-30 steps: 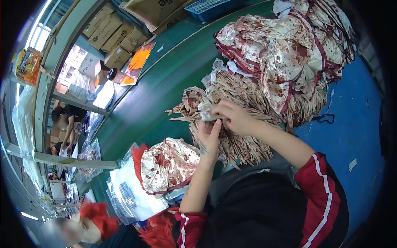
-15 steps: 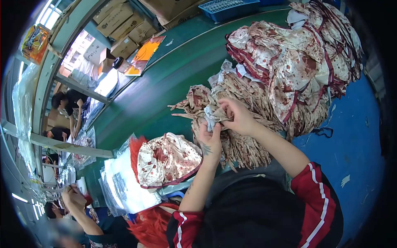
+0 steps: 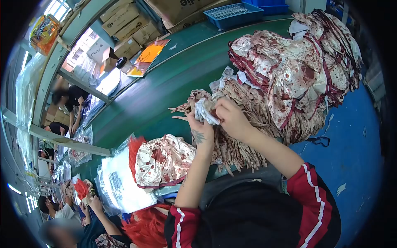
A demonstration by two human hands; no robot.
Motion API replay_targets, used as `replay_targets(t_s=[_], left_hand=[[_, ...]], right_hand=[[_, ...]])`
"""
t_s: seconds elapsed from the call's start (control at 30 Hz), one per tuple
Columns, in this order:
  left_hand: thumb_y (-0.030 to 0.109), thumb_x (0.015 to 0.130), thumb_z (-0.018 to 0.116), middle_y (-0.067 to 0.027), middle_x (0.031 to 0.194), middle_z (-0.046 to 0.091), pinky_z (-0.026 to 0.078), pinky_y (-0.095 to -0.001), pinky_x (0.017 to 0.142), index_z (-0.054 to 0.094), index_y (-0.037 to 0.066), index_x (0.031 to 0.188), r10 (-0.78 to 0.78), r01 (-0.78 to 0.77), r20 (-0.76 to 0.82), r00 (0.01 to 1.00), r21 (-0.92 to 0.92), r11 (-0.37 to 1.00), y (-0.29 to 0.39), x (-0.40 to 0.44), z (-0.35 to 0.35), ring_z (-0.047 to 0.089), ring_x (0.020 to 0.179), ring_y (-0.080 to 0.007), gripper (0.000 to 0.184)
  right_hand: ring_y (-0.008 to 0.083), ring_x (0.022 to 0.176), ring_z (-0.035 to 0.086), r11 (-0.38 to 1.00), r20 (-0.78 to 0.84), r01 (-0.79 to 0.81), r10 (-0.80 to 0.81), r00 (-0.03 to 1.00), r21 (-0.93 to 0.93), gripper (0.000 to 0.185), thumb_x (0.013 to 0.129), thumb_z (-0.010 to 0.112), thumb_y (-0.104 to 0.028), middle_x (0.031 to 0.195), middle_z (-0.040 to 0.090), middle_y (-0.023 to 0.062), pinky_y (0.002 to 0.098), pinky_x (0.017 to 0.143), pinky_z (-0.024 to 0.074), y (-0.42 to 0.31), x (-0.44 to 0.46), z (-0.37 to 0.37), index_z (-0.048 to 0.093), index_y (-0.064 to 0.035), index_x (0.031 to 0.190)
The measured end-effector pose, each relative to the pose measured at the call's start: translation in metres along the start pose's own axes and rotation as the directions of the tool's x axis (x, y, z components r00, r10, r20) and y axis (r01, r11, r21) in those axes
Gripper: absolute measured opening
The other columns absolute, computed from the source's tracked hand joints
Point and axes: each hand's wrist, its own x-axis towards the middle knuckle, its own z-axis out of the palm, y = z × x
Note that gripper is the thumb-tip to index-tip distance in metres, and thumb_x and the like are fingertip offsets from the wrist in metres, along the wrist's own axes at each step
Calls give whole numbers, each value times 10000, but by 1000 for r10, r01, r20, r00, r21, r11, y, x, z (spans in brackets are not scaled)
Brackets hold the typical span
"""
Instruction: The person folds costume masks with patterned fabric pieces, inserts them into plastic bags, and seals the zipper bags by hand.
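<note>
Above the green work surface (image 3: 153, 103), the left hand (image 3: 201, 131) is gripping a bunched white cloth (image 3: 204, 110); the right hand (image 3: 232, 119) is curling beside it, its grasp unclear.

Factory workshop: green conveyor belt (image 3: 165, 84), stacked cartons (image 3: 129, 24)

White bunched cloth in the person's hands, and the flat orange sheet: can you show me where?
White bunched cloth (image 3: 203, 110), head view: on its folded middle.
Flat orange sheet (image 3: 151, 53), head view: near its middle.

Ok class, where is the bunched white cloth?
The white cloth is near the head view's centre, in the left hand, with the right hand just to its right.
</note>
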Motion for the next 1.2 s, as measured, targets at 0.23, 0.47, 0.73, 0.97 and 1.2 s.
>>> replay_targets(t_s=[0.23, 0.47, 0.73, 0.97, 1.2], left_hand=[[86, 845, 713, -95, 913, 591, 429, -383, 920, 435, -41, 1160, 390, -313, 63, 919, 718, 622, 13, -41, -12, 594, 927, -235, 438], [30, 867, 682, -89, 901, 582, 485, -299, 739, 460, -22, 1149, -15, -50, 131, 991, 482, 875, 25, -49, -18, 602, 791, -158, 363], [-8, 888, 646, -57, 841, 592, 484, -234, 627, 501, -7, 1117, 89, -121, 135, 987, 258, 959, -3, -36, -21, 600, 704, -102, 271], [-16, 889, 651, -40, 841, 631, 492, -228, 639, 528, 2, 1105, 81, -136, 175, 981, 328, 935, 8, -39, -17, 608, 722, -86, 249], [2, 856, 702, -36, 760, 641, 476, -223, 614, 619, -15, 922, 56, -124, 159, 986, 457, 881, 11, -42, -18, 594, 657, -66, 108]], right_hand=[[349, 870, 579, 994, 83, -111, 111, 990, -8, 160, 707, 617, 98, 942, 565, 156, 388, 751, 479, 3, -25, 1, 526, 20, 812], [346, 863, 571, 975, 236, -219, 207, 949, 26, 217, 715, 664, 51, 956, 559, 155, 396, 744, 473, 2, -26, -5, 532, -6, 876], [303, 882, 578, 876, 373, -428, 329, 867, 223, 210, 747, 690, 17, 956, 547, 126, 395, 761, 478, -25, -16, -21, 543, -18, 892], [195, 764, 597, 945, 378, -328, 305, 874, -3, 190, 773, 728, -25, 863, 565, 84, 318, 678, 487, -2, -19, -29, 560, -15, 860], [224, 759, 610, 728, 305, -673, 616, 727, 134, 155, 796, 721, -44, 813, 600, 105, 334, 658, 474, -7, 0, -31, 584, -5, 858]])
